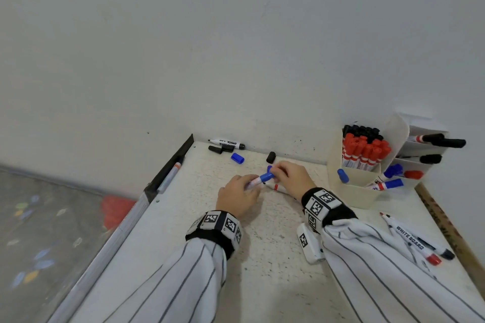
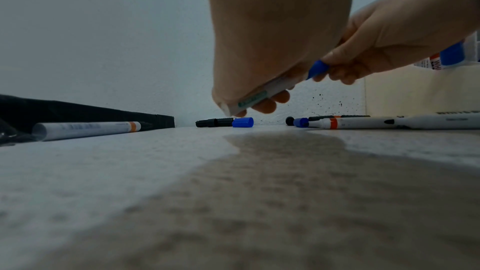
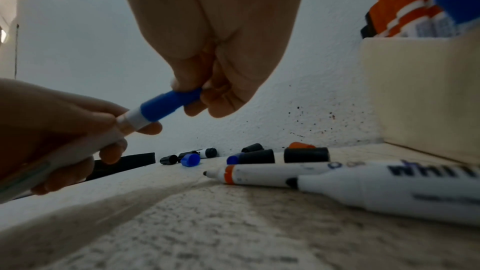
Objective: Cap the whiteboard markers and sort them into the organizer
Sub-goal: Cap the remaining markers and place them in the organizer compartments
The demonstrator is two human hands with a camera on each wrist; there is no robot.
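My left hand (image 1: 240, 195) grips the white barrel of a blue whiteboard marker (image 1: 258, 181) just above the table. My right hand (image 1: 287, 177) pinches the blue cap (image 3: 170, 104) that sits on the marker's tip; the same cap (image 2: 318, 69) shows in the left wrist view. The cream organizer (image 1: 362, 191) stands at the right, holding several red and black capped markers in its tall bin and blue, red and black ones in its side trays. Two uncapped markers (image 3: 272, 174) lie on the table under my right hand.
Loose caps lie near the wall: a blue cap (image 1: 237, 158), a black cap (image 1: 270, 157), and a black marker (image 1: 228, 143) with its black cap beside it. Three markers (image 1: 417, 240) lie by my right sleeve. An orange-banded marker (image 1: 170, 174) rests at the table's left edge.
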